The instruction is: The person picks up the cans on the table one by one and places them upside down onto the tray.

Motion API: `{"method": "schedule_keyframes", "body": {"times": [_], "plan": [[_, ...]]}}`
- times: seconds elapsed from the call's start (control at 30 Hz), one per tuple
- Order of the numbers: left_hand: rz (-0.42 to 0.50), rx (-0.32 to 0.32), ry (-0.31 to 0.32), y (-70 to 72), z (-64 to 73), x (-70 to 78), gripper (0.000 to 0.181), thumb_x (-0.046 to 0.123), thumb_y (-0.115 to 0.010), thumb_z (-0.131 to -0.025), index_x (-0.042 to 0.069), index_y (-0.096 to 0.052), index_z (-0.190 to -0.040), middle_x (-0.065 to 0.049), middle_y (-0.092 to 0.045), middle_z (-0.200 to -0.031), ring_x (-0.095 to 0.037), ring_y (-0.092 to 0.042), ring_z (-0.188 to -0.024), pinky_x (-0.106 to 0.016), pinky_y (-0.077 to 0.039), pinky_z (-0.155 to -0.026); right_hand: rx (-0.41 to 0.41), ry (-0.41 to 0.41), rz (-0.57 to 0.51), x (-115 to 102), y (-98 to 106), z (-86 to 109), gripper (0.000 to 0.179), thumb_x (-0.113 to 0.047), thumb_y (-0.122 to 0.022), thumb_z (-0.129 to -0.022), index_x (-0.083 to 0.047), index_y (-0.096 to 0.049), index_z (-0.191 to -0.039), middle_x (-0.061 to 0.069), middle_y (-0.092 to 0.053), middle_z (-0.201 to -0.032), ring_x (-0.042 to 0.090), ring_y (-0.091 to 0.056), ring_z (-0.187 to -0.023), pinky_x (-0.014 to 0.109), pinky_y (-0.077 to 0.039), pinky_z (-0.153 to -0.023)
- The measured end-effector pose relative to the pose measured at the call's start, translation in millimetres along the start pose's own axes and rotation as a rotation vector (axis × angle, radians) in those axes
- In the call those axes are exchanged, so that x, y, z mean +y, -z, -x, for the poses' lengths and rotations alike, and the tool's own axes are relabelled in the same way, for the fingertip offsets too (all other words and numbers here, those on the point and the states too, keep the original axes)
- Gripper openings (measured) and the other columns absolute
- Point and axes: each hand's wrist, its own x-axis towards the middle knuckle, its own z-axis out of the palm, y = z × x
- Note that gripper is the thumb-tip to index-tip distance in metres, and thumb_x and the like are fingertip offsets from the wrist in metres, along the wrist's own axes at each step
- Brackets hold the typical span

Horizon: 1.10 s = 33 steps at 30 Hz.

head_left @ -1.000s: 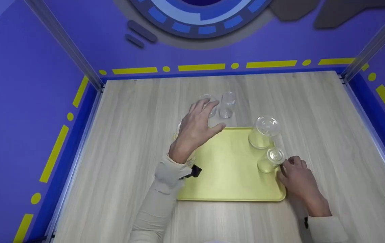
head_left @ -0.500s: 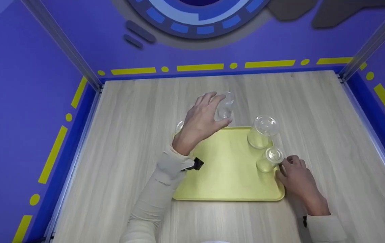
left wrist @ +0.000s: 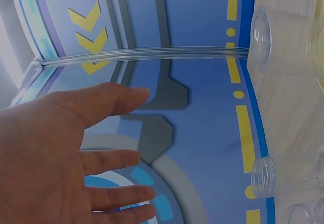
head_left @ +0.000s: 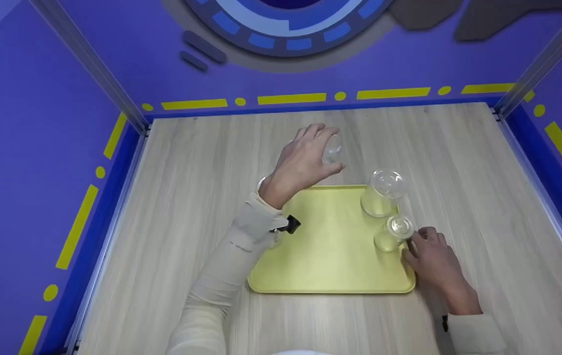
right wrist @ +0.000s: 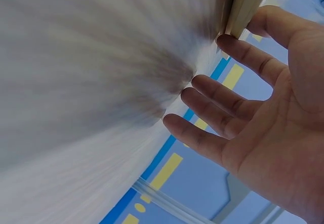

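Blue walls (head_left: pixel 281 81) with yellow dashes and dots enclose a pale wood-grain worktop (head_left: pixel 187 197), and a yellow tray (head_left: pixel 330 256) lies on it. Beyond the tray's far edge, the person's left hand (head_left: pixel 304 157) is held in the air, palm turned partly away from the head camera. Its grip is apart, thumb well away from the fingers, and the left wrist view shows nothing in it. A clear glass (head_left: pixel 333 149) stands past the tray's far edge, seen from the head camera through the gap between thumb and forefinger and partly covered by the hand. On the tray's right side stand two more clear vessels: a larger glass (head_left: pixel 383 192) near the far right corner and a smaller glass (head_left: pixel 393 234) just in front of it. At the tray's right edge is the right hand (head_left: pixel 436 261), its grip pinched on the rim, thumb over the inner side and forefinger against the outer. The left sleeve (head_left: pixel 231 261) crosses above the tray's left side, hiding most of a clear object (head_left: pixel 275 240) there; its shape cannot be made out.
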Motion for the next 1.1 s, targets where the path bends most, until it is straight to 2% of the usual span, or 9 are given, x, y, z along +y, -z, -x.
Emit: {"method": "schedule_keyframes", "body": {"times": [0.23,0.47,0.83,1.1], "plan": [[-0.024,-0.045,0.031,-0.1,-14.9,1.4,0.074,0.044,-0.078,-0.094,0.018,-0.051,-0.158,-0.009,-0.045,-0.161,-0.026,-0.043,-0.147,-0.043,-0.049,-0.108,-0.003,0.007,0.005,1,1,-2.4,0.040,-0.016,-0.072,-0.096,0.007,-0.066,-0.129,0.038,-0.053,-0.127,0.058,-0.054,-0.115,0.073,-0.049,-0.081],[-0.041,-0.108,0.036,-4.1,-30.6,0.0,0.076,0.045,-0.076,-0.095,0.017,-0.048,-0.160,-0.009,-0.045,-0.160,-0.027,-0.042,-0.147,-0.043,-0.048,-0.109,0.011,0.022,0.008,2,0,-2.1,0.042,-0.016,-0.071,-0.096,0.006,-0.065,-0.131,0.038,-0.054,-0.125,0.058,-0.054,-0.113,0.073,-0.049,-0.080],[-0.076,-0.146,0.035,-13.8,-59.4,-0.8,0.075,0.046,-0.076,-0.096,0.015,-0.049,-0.159,-0.009,-0.048,-0.159,-0.028,-0.047,-0.142,-0.043,-0.049,-0.108,0.028,0.031,0.021,2,-1,-0.7,0.042,-0.015,-0.073,-0.095,0.006,-0.065,-0.131,0.037,-0.054,-0.124,0.058,-0.054,-0.112,0.072,-0.050,-0.080],[-0.099,-0.196,0.088,-19.5,-80.0,-0.5,0.076,0.046,-0.075,-0.097,0.017,-0.046,-0.162,-0.009,-0.045,-0.162,-0.025,-0.044,-0.143,-0.040,-0.046,-0.111,0.043,0.032,0.012,2,-1,0.0,0.039,-0.014,-0.074,-0.095,0.004,-0.066,-0.129,0.036,-0.054,-0.123,0.058,-0.054,-0.112,0.072,-0.050,-0.078]]}}
